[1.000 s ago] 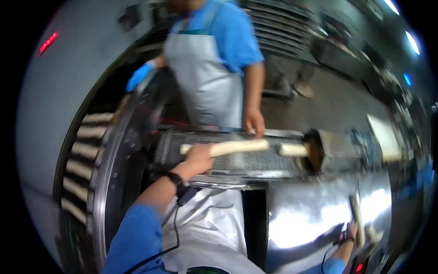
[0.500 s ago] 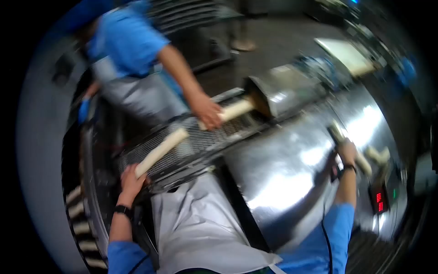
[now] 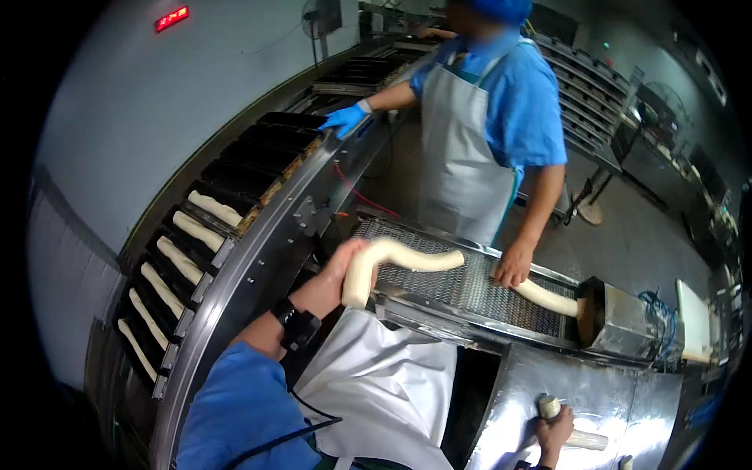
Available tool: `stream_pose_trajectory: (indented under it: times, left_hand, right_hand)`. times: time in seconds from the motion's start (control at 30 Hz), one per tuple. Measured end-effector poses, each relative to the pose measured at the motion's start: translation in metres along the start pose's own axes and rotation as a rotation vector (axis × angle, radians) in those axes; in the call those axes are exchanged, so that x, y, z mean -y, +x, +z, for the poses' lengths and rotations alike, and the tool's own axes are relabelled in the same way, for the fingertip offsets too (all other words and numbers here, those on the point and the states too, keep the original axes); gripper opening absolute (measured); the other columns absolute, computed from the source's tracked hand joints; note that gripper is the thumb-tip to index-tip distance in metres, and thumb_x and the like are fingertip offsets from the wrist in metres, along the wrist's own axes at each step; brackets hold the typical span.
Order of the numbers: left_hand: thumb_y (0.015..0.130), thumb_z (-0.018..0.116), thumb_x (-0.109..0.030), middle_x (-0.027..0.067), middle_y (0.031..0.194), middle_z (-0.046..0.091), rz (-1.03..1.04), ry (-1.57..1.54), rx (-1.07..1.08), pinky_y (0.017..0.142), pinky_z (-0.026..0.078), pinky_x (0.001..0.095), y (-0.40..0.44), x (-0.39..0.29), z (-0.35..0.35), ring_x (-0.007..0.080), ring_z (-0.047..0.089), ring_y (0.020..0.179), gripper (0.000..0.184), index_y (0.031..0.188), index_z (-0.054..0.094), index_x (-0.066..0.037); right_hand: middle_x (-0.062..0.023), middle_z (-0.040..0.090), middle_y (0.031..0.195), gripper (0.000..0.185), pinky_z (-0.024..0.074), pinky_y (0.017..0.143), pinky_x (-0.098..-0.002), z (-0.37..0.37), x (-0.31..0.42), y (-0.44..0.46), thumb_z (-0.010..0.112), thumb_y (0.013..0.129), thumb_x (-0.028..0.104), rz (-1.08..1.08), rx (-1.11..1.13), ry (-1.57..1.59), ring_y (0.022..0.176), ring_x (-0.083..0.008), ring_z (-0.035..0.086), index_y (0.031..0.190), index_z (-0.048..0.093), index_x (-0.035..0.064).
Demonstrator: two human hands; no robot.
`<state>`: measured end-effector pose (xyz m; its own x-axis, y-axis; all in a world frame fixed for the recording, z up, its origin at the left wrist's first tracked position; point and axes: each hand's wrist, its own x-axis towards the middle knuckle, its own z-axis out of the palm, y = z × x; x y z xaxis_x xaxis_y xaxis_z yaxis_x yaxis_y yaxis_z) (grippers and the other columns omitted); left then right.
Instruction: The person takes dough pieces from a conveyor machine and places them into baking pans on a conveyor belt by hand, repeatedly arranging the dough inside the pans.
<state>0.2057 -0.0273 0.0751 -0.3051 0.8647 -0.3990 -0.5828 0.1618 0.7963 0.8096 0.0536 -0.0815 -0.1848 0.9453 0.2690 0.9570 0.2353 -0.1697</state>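
Note:
My left hand (image 3: 337, 270) is closed round one end of a long dough roll (image 3: 415, 256). The roll bends over my fingers and its far part extends above a wire mesh conveyor (image 3: 435, 287). My right hand (image 3: 556, 429) is low in the view, over a steel table (image 3: 595, 392). Its fingers are wrapped round a pale cylinder that looks like another dough roll (image 3: 587, 440); the hand covers its middle. A co-worker's bare hand (image 3: 515, 265) touches a dough roll (image 3: 548, 300) coming out of a metal machine (image 3: 623, 321).
Dark baking pans (image 3: 243, 176) line a steel-railed conveyor (image 3: 215, 313) on the left; several nearer ones hold dough strips (image 3: 161, 288). Across the mesh conveyor stands a co-worker (image 3: 486, 133), whose blue-gloved hand (image 3: 345, 119) rests by the pans. A small dough piece (image 3: 626, 463) lies at the bottom right.
The view has swung left, bringing the pans into sight. My left hand has lifted its dough roll, which now bends instead of lying straight. My right hand stays at the cylinder on the table.

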Motion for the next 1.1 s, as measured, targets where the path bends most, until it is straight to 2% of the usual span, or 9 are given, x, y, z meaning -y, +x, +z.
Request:
stream_pose_trajectory:
  times: [0.13, 0.33, 0.47, 0.53, 0.6, 0.67, 0.8, 0.93, 1.1]
  left_hand:
    - [0.091, 0.051, -0.046, 0.0039, 0.074, 0.06, 0.62, -0.166, -0.043, 0.052, 0.05, 0.0285, -0.008, -0.086, 0.011, 0.0137, 0.058, 0.056, 0.043, 0.102, 0.06, -0.006]
    - [0.089, 0.061, -0.04, 0.0056, 0.093, 0.057, 1.034, -0.069, -0.315, 0.075, 0.047, 0.0278, 0.003, -0.17, -0.047, 0.0127, 0.056, 0.083, 0.045, 0.11, 0.054, -0.001]
    - [0.092, 0.057, -0.042, 0.0081, 0.097, 0.056, 0.863, -0.237, -0.623, 0.08, 0.046, 0.0359, 0.037, -0.167, -0.14, 0.0182, 0.057, 0.09, 0.049, 0.113, 0.051, 0.002]
    - [0.091, 0.059, -0.042, 0.009, 0.098, 0.055, 0.719, -0.216, -0.668, 0.083, 0.045, 0.0356, 0.056, -0.149, -0.194, 0.0188, 0.056, 0.094, 0.053, 0.115, 0.049, 0.005]
    - [0.089, 0.061, -0.041, 0.0157, 0.113, 0.054, 0.569, -0.147, -0.776, 0.093, 0.042, 0.0362, 0.059, -0.133, -0.22, 0.0229, 0.054, 0.107, 0.068, 0.128, 0.039, 0.01]
    - [0.09, 0.06, -0.037, 0.0259, 0.148, 0.026, 0.564, -0.083, -0.882, 0.109, 0.03, 0.0363, 0.075, -0.124, -0.243, 0.0304, 0.036, 0.133, 0.091, 0.146, 0.005, 0.01]
    - [0.091, 0.057, -0.037, 0.0261, 0.153, 0.012, 0.581, 0.088, -1.048, 0.114, 0.022, 0.0398, 0.103, -0.118, -0.277, 0.034, 0.017, 0.142, 0.088, 0.147, 0.005, 0.006]
    - [0.09, 0.061, -0.033, 0.0346, 0.149, 0.013, 0.623, 0.561, -1.282, 0.116, 0.015, 0.0464, 0.12, -0.116, -0.291, 0.0432, 0.009, 0.142, 0.084, 0.147, 0.013, 0.005]
    - [0.089, 0.063, -0.031, 0.0383, 0.148, 0.007, 0.552, 0.819, -1.244, 0.116, 0.013, 0.0486, 0.121, -0.118, -0.293, 0.0481, 0.006, 0.14, 0.086, 0.147, 0.009, 0.003]
  right_hand:
    - [-0.0211, 0.055, 0.085, 0.041, 0.0442, 0.076, -0.0477, -0.019, 0.089, 0.013, 0.069, 0.054, 0.017, 0.06, 0.178, 0.174, 0.084, -0.043, 0.054, 0.088, 0.051, 0.0016]
    - [-0.0174, 0.058, 0.09, 0.04, 0.047, 0.077, -0.043, 0.007, 0.135, 0.027, 0.07, 0.062, 0.012, 0.029, 0.256, 0.124, 0.085, -0.0365, 0.058, 0.096, 0.052, 0.0008]
    - [-0.0081, 0.059, 0.097, 0.04, 0.0474, 0.06, -0.0257, 0.008, 0.169, 0.064, 0.064, 0.079, 0.006, 0.134, 0.386, 0.91, 0.075, -0.015, 0.059, 0.115, 0.048, 0.0015]
    - [-0.0061, 0.057, 0.103, 0.044, 0.0469, 0.079, -0.0297, -0.035, 0.23, 0.091, 0.061, 0.074, 0.005, 0.427, 0.335, 1.153, 0.092, -0.0156, 0.055, 0.117, 0.052, 0.0018]
    - [-0.0052, 0.056, 0.103, 0.049, 0.0471, 0.079, -0.0301, -0.064, 0.276, 0.119, 0.065, 0.073, 0.008, 0.279, 0.245, 1.266, 0.093, -0.016, 0.055, 0.119, 0.051, 0.0045]
    - [-0.0058, 0.055, 0.099, 0.053, 0.0475, 0.08, -0.0323, -0.105, 0.342, 0.138, 0.068, 0.071, 0.011, 0.074, 0.208, 1.643, 0.093, -0.0189, 0.056, 0.12, 0.05, 0.0053]
    - [-0.0093, 0.057, 0.109, 0.054, 0.0462, 0.091, -0.0425, -0.163, 0.454, 0.178, 0.072, 0.073, 0.017, -0.356, 0.371, 1.955, 0.102, -0.0258, 0.057, 0.121, 0.05, 0.0067]
    - [-0.0115, 0.058, 0.115, 0.043, 0.0425, 0.1, -0.0463, -0.153, 0.567, 0.218, 0.063, 0.085, 0.01, -0.288, 0.671, 1.937, 0.114, -0.0243, 0.053, 0.125, 0.049, 0.0044]
    - [-0.0134, 0.038, 0.141, 0.052, 0.0372, 0.107, -0.0404, -0.111, 0.643, 0.208, 0.058, 0.089, 0.007, -0.419, 1.019, 2.058, 0.122, -0.0249, 0.048, 0.137, 0.038, 0.001]
